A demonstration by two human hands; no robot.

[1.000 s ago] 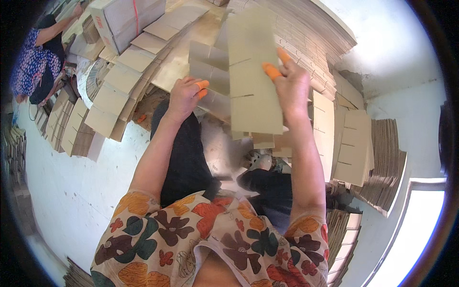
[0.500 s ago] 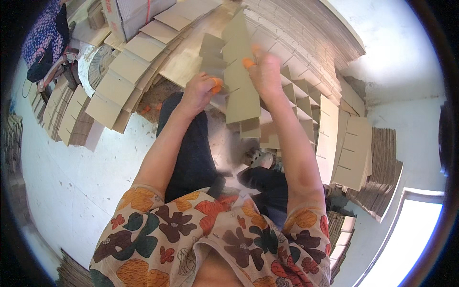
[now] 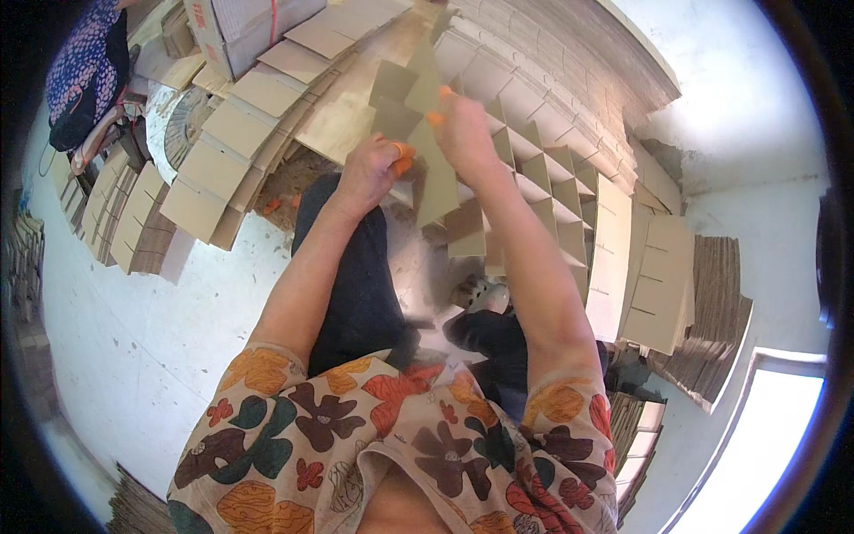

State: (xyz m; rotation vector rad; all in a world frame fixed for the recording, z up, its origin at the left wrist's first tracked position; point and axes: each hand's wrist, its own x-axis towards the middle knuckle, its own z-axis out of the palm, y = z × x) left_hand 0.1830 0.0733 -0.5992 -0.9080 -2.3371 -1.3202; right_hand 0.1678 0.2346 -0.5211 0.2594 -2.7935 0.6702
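Slotted cardboard strips cross each other in a partition grid (image 3: 543, 178) in front of me, with open square cells. My right hand (image 3: 467, 138), orange covers on its fingertips, is closed on the upper edge of a long cardboard strip (image 3: 432, 173) at the grid's left side. My left hand (image 3: 366, 173), also with orange fingertip covers, is closed at the ends of the crossing cardboard pieces (image 3: 391, 114), just left of that strip. The exact hold of its fingers is partly hidden.
Stacks of slotted cardboard sheets (image 3: 209, 165) lie to the left. More sheets stand upright at the right (image 3: 658, 285) and along the back (image 3: 569, 62). A cardboard box (image 3: 258, 40) sits at the back left. Another person in dotted clothing (image 3: 80, 71) is at the far left.
My right hand has moved left with the long strip, which now stands more edge-on and nearer my left hand. More of the grid's cells show; my left hand has barely moved.
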